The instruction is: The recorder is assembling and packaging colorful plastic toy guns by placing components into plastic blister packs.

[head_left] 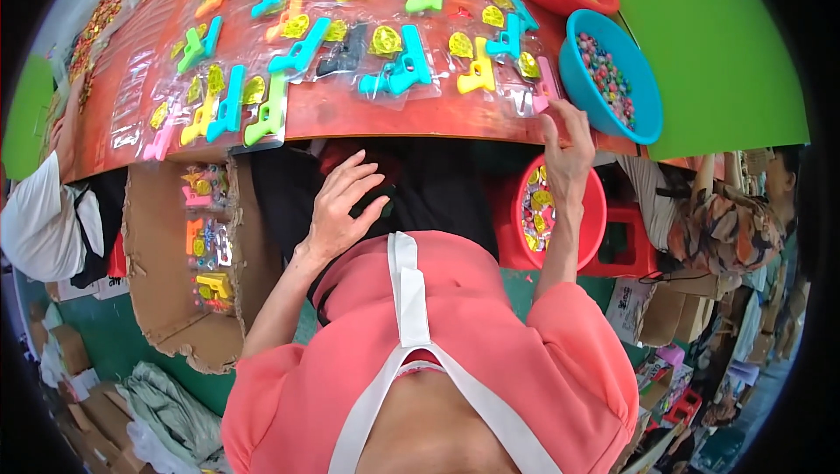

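My left hand (pixel 339 212) hangs over my lap just short of the table edge. Its fingers are spread, and nothing is in it. My right hand (pixel 570 142) is raised at the table's right front edge, thumb and fingers apart, with nothing visible between them. Just beyond its fingertips lies a pink toy gun (pixel 545 85) in a clear plastic blister. Nearby are a yellow toy gun (pixel 479 69) and a large blue toy gun (pixel 402 65), each beside a yellow translucent piece. More toy guns in orange, green, blue and yellow lie in clear packs across the table.
Beside my right hand stands a blue basin (pixel 646 128) of small colourful balls; a red basin (pixel 604 3) is behind it. Below sits a red tub (pixel 598 212) of yellow pieces. A cardboard box (pixel 156 255) at left holds packed toys. Other people sit at both sides.
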The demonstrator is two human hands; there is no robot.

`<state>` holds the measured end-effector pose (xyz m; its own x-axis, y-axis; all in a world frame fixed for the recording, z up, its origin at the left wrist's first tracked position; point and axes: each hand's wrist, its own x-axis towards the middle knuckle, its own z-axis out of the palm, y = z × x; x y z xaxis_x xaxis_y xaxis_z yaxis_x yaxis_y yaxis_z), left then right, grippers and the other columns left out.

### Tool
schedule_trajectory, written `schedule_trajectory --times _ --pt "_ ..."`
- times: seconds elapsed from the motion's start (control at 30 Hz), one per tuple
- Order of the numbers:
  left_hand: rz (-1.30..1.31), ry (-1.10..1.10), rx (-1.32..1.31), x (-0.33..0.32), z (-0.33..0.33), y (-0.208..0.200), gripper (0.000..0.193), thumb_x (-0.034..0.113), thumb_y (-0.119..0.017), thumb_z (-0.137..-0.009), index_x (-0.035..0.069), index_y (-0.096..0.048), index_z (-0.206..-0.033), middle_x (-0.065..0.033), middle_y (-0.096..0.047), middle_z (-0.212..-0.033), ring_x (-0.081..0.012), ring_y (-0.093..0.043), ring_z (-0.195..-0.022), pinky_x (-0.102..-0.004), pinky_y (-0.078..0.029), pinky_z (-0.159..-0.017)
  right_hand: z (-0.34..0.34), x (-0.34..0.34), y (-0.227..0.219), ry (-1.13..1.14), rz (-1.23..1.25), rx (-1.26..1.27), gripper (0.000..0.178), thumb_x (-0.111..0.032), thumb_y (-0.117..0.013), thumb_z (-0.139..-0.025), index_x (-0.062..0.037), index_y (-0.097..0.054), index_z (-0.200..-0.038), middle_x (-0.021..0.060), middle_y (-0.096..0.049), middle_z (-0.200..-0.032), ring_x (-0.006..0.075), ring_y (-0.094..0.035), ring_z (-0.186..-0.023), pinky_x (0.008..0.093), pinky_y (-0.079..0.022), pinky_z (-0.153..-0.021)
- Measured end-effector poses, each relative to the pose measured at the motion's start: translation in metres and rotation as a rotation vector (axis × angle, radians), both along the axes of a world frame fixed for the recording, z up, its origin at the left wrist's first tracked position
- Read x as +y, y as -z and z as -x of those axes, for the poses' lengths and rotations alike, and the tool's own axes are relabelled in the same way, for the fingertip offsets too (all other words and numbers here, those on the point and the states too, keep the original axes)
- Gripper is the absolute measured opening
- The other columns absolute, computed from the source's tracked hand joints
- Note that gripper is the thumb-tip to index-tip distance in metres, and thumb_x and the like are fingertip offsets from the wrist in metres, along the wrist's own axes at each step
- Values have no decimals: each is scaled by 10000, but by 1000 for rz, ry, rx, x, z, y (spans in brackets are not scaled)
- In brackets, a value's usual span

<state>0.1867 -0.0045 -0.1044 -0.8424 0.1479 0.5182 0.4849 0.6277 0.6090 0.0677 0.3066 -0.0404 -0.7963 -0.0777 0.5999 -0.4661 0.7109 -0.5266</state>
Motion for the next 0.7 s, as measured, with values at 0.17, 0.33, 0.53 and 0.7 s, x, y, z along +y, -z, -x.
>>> schedule_trajectory --times 0.17,0.33,0.53,0.7 --pt "-93 -5 -104 1 -12 6 290 48 -737 -723 1 -655 -997 -145 -642 -1058 -325 -589 -1070 -388 -482 -903 -9 26 -55 156 -52 217 207 -73 -644 -862 10 -624 -1050 127 -638 -996 269 -620 -933 345 -470 -858" --pt "-150 117 -204 15 1 -10 288 36 -717 -744 -7 -643 -1019 -145 -645 -1037 -297 -617 -991 -346 -488 -863 33 111 -80 100 189 200 187 -113 -618 -893 3 -630 -1040 85 -642 -907 144 -629 -784 276 -499 -721" --pt "-262 359 -472 55 51 -61 278 35 -655 -827 -15 -609 -1097 -115 -630 -996 -202 -629 -916 -292 -494 -795 121 211 -64 296 -232 -294 346 -299 -585 -904 -16 -623 -1099 151 -666 -993 259 -655 -899 358 -509 -766" --pt "-196 559 -491 107 115 -102 307 78 -611 -882 -16 -570 -1171 -123 -619 -1082 -178 -625 -959 -300 -520 -813 177 254 -26 290 -648 -443 548 -459 -621 -841 -74 -574 -1228 189 -627 -1129 335 -615 -1013 430 -497 -854"
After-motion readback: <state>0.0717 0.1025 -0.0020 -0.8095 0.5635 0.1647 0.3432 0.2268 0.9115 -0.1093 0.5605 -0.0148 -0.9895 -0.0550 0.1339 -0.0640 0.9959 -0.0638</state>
